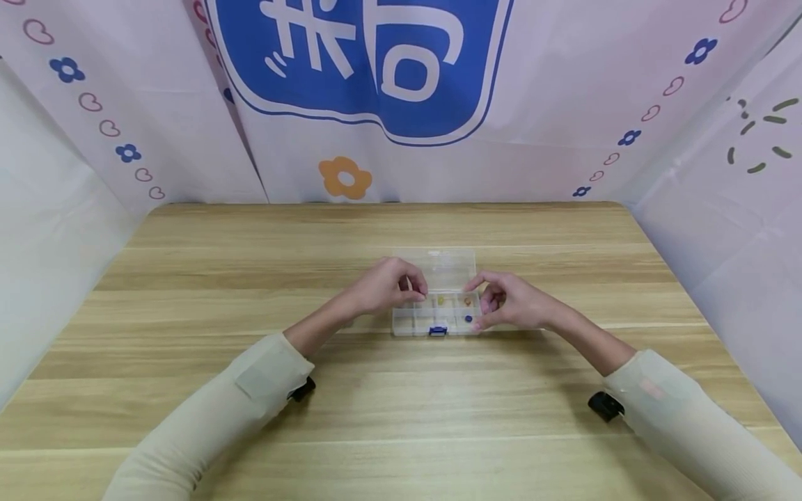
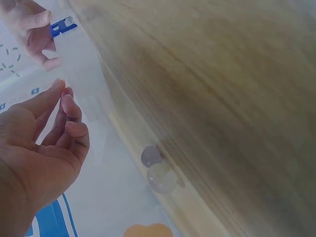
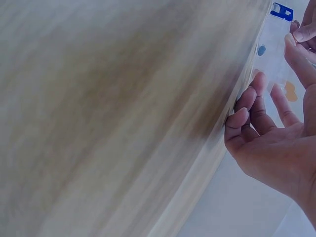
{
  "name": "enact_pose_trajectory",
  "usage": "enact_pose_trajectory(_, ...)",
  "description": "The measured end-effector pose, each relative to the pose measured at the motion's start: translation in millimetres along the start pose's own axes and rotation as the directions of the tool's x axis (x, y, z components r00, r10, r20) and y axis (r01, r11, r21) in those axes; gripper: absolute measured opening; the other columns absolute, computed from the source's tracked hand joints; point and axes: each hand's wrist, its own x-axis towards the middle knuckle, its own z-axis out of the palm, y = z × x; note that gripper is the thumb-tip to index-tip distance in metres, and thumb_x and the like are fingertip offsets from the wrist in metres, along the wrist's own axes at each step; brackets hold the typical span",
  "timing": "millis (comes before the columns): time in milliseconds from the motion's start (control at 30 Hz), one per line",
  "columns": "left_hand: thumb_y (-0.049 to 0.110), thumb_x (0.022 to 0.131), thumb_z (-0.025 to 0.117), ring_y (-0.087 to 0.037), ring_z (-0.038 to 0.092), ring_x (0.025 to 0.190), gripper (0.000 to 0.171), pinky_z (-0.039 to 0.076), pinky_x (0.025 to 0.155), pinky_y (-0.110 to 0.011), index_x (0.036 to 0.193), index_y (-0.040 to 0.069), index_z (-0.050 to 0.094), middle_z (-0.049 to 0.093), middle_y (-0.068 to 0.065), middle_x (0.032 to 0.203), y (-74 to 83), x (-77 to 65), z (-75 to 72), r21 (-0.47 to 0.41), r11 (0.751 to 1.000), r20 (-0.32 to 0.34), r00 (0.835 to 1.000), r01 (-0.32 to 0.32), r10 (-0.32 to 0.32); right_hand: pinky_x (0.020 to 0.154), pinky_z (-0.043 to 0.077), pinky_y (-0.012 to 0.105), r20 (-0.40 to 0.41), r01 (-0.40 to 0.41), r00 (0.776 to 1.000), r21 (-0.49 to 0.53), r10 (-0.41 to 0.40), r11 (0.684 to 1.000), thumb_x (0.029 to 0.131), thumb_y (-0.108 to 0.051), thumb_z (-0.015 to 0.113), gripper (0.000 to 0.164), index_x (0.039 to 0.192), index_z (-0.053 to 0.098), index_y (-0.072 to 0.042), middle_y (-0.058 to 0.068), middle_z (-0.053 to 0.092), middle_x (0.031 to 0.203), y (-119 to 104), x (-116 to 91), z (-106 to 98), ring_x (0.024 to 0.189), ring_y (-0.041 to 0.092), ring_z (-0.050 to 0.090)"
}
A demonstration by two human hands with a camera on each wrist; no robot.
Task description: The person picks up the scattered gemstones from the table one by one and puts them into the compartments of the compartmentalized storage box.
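Observation:
A clear plastic compartment box [image 1: 404, 323] with a blue latch lies on the table, its clear lid [image 1: 456, 268] folded back. Inside it are a yellow bead [image 1: 441, 300], an orange-red bead [image 1: 467, 302] and a dark blue bead [image 1: 468, 319], each in a separate compartment. My left hand [image 1: 391, 285] is over the back left compartments, thumb and forefinger pinching a tiny reddish bead, mostly hidden by the fingertips [image 2: 60, 85]. At the box's right end my right hand [image 1: 514, 300] grips it, thumb by the front corner and forefinger by the back corner.
Two clear round balls, one smaller ball [image 2: 151, 156] and one larger ball [image 2: 162, 178], sit on the wooden table [image 1: 401, 403] in the left wrist view. Behind the table hangs a printed white cloth [image 1: 539, 160].

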Motion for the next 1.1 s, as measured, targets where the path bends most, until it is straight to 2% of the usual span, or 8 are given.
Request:
enact_pose_trajectory(300, 0.004, 0.094, 0.076, -0.012, 0.062, 0.073, 0.006, 0.051, 0.066, -0.023, 0.089, 0.004, 0.077, 0.073, -0.002, 0.084, 0.6, 3.4, 2.1, 0.006, 1.0, 0.016, 1.0, 0.016, -0.016, 0.069, 0.049, 0.024, -0.003, 0.007, 1.0, 0.007, -0.007, 1.0, 0.08, -0.001, 0.088, 0.053, 0.125, 0.059, 0.006, 0.005, 0.062, 0.078, -0.1, -0.5, 1.3, 0.073, 0.017, 0.057)
enact_pose_trajectory(700, 0.003, 0.093, 0.076, -0.012, 0.063, 0.073, 0.005, 0.051, 0.067, -0.022, 0.089, 0.004, 0.077, 0.074, -0.003, 0.085, -1.3, 5.5, 4.9, 0.047, 0.999, 0.018, 1.0, -0.016, 0.015, 0.069, 0.049, 0.024, -0.004, 0.008, 1.0, 0.001, -0.008, 1.0, 0.08, -0.002, 0.088, 0.053, 0.124, 0.059, 0.006, 0.006, 0.063, 0.079, 0.4, -0.8, 1.3, 0.073, 0.017, 0.057)
enact_pose_trajectory(933, 0.002, 0.093, 0.076, -0.014, 0.063, 0.074, 0.006, 0.052, 0.067, -0.023, 0.099, -0.001, 0.077, 0.073, -0.006, 0.088, -1.5, 3.2, 3.0, 0.035, 0.999, -0.004, 1.0, 0.008, -0.008, 0.069, 0.048, 0.024, -0.004, 0.007, 1.0, 0.002, -0.007, 1.0, 0.08, -0.002, 0.088, 0.054, 0.124, 0.059, 0.006, 0.006, 0.063, 0.079, 0.3, -0.5, 1.4, 0.074, 0.017, 0.056)
enact_pose_trajectory(1100, 0.001, 0.094, 0.074, -0.014, 0.062, 0.073, 0.006, 0.052, 0.067, -0.024, 0.099, -0.001, 0.077, 0.071, -0.006, 0.087, -1.4, -1.3, -1.4, 0.026, 1.0, -0.012, 1.0, 0.014, -0.013, 0.069, 0.048, 0.024, -0.006, 0.011, 1.0, 0.001, -0.011, 1.0, 0.081, -0.002, 0.088, 0.054, 0.125, 0.058, 0.007, 0.007, 0.063, 0.079, 0.1, -1.1, 1.0, 0.074, 0.017, 0.056)
